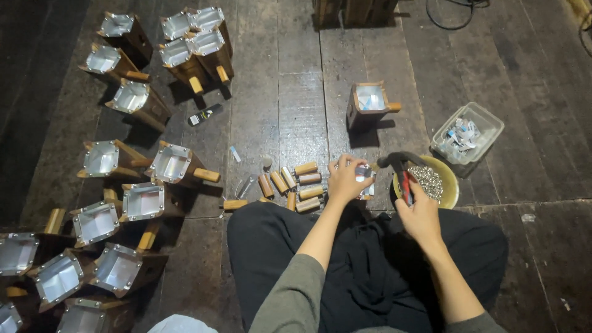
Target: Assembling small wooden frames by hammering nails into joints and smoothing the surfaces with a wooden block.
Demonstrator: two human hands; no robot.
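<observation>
Seated cross-legged on the dark plank floor, the person has the left hand curled around a small foil-lined wooden box held just above the knees, fingers closed on it. The right hand grips a red-handled hammer, fist tight on the handle, its head poised right beside the box. Touching that hand's far side sits a yellow bowl heaped with small metal tacks, so the box in hand looks to be mid-fastening. Just left of it lies a loose row of short wooden pegs, apparently unused. Further out stands one box alone beside a clear plastic tub, while many seemingly finished boxes crowd the left.
</observation>
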